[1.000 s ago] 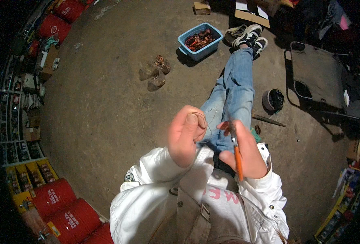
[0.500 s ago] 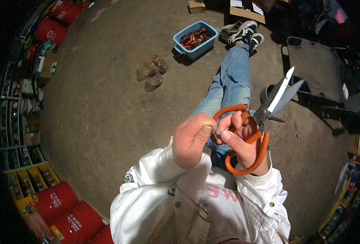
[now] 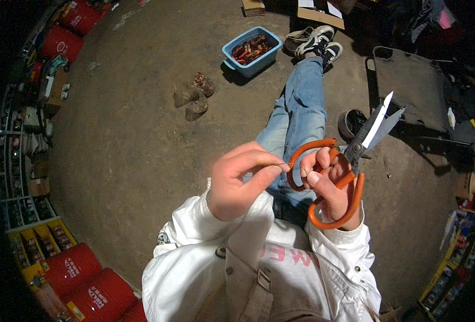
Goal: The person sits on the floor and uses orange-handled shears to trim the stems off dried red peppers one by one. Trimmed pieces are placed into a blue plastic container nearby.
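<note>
My left hand (image 3: 238, 180) has its thumb and forefinger pinched on a thin, dark wire-like strand, too fine to tell exactly what it is. Across a small gap, my right hand (image 3: 334, 185) carries large scissors (image 3: 360, 203) with orange loop handles. The loops hang around the right hand, and the slightly parted blades point up and to the right, away from the left hand. Thumb and fingers of the right hand are also drawn together near the strand; whether they grip its other end is unclear.
My outstretched legs (image 3: 304, 96) lie ahead. Beyond are a blue tub (image 3: 256, 68) of dark reddish scraps and small brownish bundles (image 3: 196, 94) on the floor. A round dark container (image 3: 350, 122) and a dark folding chair (image 3: 409, 80) stand right. Red drums (image 3: 98, 292) and shelves (image 3: 13, 177) line the left.
My hands have moved apart: the left went leftward, the right with the scissors slightly rightward. The left fingers have straightened somewhat while still pinching. The whole view has shifted a little.
</note>
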{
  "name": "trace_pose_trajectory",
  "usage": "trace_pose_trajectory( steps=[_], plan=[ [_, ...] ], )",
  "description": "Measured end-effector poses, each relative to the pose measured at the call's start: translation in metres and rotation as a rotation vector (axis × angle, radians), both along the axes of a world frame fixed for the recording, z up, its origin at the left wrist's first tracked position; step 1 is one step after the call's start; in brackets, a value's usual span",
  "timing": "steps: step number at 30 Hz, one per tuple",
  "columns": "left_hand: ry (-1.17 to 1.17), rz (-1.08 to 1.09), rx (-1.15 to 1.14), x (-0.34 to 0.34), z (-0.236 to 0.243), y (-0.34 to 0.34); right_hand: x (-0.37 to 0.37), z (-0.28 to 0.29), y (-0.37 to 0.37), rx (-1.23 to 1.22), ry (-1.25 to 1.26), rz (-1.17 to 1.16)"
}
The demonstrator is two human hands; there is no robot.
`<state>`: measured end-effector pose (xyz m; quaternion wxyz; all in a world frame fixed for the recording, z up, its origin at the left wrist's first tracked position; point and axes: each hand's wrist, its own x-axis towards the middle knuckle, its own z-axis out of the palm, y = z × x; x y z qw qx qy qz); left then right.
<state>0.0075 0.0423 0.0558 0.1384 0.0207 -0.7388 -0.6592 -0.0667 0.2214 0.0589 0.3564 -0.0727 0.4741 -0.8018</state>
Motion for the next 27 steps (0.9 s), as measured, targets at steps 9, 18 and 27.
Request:
trace_pose_trajectory(
  steps=[9,18,27],
  plan=[
    [-0.153,0.073,-0.071,0.005,0.007,0.001,-0.004,-0.008,0.003,0.062,0.044,0.020],
    [-0.457,-0.105,0.799,0.007,0.004,-0.009,-0.006,-0.016,0.006,0.094,0.063,0.049],
    [-0.414,-0.090,0.782,0.006,-0.001,-0.015,-0.013,-0.013,0.006,0.042,-0.026,0.032]
  ],
)
